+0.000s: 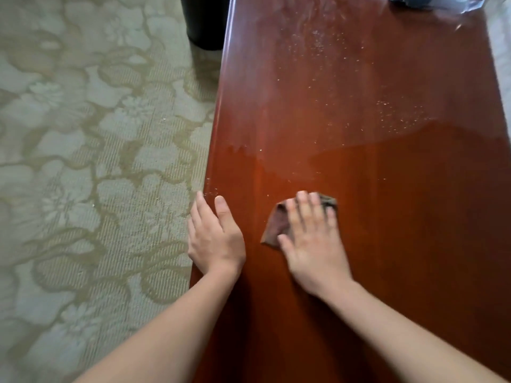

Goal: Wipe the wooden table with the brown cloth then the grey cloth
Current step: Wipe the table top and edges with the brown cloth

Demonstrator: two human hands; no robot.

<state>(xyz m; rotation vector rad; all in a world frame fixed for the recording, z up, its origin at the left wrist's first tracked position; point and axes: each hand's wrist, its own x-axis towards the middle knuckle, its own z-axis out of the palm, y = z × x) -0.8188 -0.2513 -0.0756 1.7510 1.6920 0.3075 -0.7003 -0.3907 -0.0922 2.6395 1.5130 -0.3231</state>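
A long glossy red-brown wooden table (373,167) runs away from me, with pale crumbs scattered over its far half. My right hand (312,239) lies flat with straight fingers on a small brown cloth (276,226), pressing it onto the table near the middle. The cloth shows to the left of the palm and past the fingertips. My left hand (214,236) sits at the table's left edge, thumb on top and fingers hanging over the side. No grey cloth is clearly visible.
A patterned beige carpet (91,175) covers the floor to the left. A black cylindrical bin (206,20) stands on it by the table's far left edge. A dark object with clear plastic (434,4) lies at the table's far right end.
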